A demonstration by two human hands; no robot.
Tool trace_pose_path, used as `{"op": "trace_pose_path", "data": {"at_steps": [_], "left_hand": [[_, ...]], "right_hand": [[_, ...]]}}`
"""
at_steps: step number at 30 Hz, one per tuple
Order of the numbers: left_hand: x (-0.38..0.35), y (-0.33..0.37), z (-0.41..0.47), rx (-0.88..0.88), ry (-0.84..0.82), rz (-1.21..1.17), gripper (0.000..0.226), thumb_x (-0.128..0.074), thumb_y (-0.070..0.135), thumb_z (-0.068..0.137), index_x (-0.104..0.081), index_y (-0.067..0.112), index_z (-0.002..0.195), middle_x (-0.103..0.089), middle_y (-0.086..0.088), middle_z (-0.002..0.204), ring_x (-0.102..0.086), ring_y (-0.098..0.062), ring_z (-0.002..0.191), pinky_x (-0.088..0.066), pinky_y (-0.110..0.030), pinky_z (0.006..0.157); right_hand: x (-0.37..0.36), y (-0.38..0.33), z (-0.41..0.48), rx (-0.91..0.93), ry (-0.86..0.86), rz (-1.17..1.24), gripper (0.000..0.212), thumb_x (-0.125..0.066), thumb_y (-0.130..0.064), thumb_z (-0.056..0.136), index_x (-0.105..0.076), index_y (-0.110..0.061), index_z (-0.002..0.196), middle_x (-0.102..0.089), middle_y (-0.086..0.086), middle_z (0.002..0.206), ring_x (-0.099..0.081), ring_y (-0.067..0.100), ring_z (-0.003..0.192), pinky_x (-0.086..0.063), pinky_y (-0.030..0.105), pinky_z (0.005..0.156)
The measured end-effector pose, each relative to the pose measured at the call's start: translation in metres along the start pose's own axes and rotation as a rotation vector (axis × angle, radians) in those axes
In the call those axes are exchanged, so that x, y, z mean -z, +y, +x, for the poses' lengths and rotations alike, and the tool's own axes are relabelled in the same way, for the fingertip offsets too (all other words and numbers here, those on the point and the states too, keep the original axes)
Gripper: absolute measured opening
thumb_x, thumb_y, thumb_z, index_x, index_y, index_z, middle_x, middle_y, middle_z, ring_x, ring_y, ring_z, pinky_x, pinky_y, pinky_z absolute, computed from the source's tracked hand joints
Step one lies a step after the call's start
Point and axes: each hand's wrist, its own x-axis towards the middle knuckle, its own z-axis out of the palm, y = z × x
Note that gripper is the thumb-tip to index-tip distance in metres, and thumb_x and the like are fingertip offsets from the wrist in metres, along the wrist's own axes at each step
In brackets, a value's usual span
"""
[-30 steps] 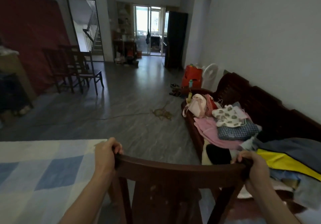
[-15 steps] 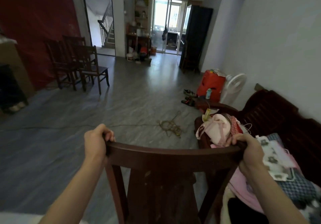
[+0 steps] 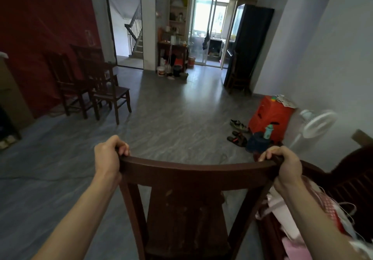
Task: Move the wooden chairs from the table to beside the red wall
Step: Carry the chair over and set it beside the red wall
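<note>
Wooden chair (image 3: 193, 171), gripped at both rail ends by left hand (image 3: 109, 154) and right hand (image 3: 284, 164), has been carried clear of the table towards the red wall (image 3: 40, 37).

red stool (image 3: 270, 114) | white fan (image 3: 316, 122) | sandals (image 3: 238, 132) | black fridge (image 3: 250, 43)

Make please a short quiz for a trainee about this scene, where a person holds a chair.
1. True or false: the left hand and the right hand both grip the top rail of the near chair.
2. The other wooden chairs stand beside: A) the red wall; B) a window; C) a bed.
3. What lies on the floor beside the red plastic box?
Key: 1 true; 2 A; 3 sandals.
</note>
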Motion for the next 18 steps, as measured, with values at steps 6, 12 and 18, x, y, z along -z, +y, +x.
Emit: {"op": "trace_pose_path", "data": {"at_steps": [6, 12, 18], "left_hand": [[-0.078, -0.011, 0.199, -0.003, 0.061, 0.034, 0.03, -0.055, 0.022, 0.058, -0.037, 0.021, 0.033, -0.037, 0.0, 0.041, -0.041, -0.016, 0.043, -0.032, -0.036, 0.059], [-0.137, -0.001, 0.381, -0.017, 0.127, 0.046, 0.03, -0.054, 0.02, 0.057, -0.036, 0.02, 0.033, -0.038, 0.0, 0.042, -0.04, -0.016, 0.043, -0.032, -0.036, 0.058], [-0.184, -0.023, 0.587, -0.043, 0.128, -0.032, 0.03, -0.056, 0.016, 0.058, -0.038, 0.023, 0.034, -0.035, 0.003, 0.042, -0.04, -0.013, 0.041, -0.036, -0.033, 0.056]], "right_hand": [[-0.094, 0.04, 0.212, -0.017, -0.064, 0.02, 0.027, -0.046, -0.017, 0.072, -0.054, -0.01, 0.047, -0.054, 0.017, 0.05, -0.054, 0.022, 0.045, -0.043, 0.023, 0.046], [-0.204, 0.061, 0.395, -0.01, -0.125, 0.018, 0.021, -0.051, -0.02, 0.064, -0.055, -0.01, 0.046, -0.055, 0.017, 0.05, -0.052, 0.024, 0.045, -0.042, 0.023, 0.045], [-0.31, 0.108, 0.582, -0.009, -0.159, 0.001, 0.022, -0.05, -0.022, 0.065, -0.055, -0.011, 0.046, -0.054, 0.017, 0.051, -0.052, 0.025, 0.047, -0.043, 0.023, 0.046]]}}
